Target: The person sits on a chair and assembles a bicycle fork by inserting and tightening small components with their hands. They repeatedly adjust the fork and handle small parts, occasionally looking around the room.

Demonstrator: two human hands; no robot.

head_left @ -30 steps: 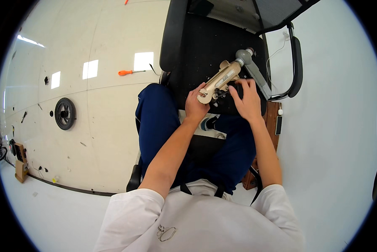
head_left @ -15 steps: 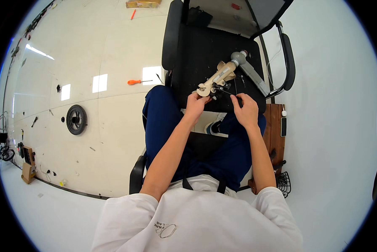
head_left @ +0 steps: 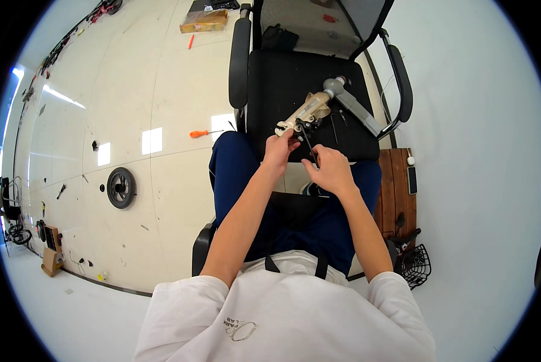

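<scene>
A beige and grey jointed frame part point(head_left: 310, 110) lies slantwise on the black seat of an office chair point(head_left: 276, 75) in front of me. My left hand point(head_left: 276, 150) is closed round its near end, by a cluster of small black fittings. My right hand point(head_left: 331, 169) pinches a slim dark tool point(head_left: 309, 145), whose far end reaches those fittings. Its exact kind is too small to tell. Right of the frame part, a thin L-shaped hex key point(head_left: 334, 129) rests on the seat, with a small metal piece point(head_left: 343, 116) beside it.
On the floor to the left are an orange-handled screwdriver point(head_left: 199, 133) and a black wheel point(head_left: 121, 187). A cardboard box point(head_left: 203, 22) lies far off. To the right stands a low wooden surface point(head_left: 393, 181) bearing a phone point(head_left: 411, 180), with a black wire basket point(head_left: 416, 265) near it.
My right hand has moved left and nearer to me. The dark tool has swung from nearly sideways to pointing toward me. My left hand keeps its hold; the whole view has shifted slightly.
</scene>
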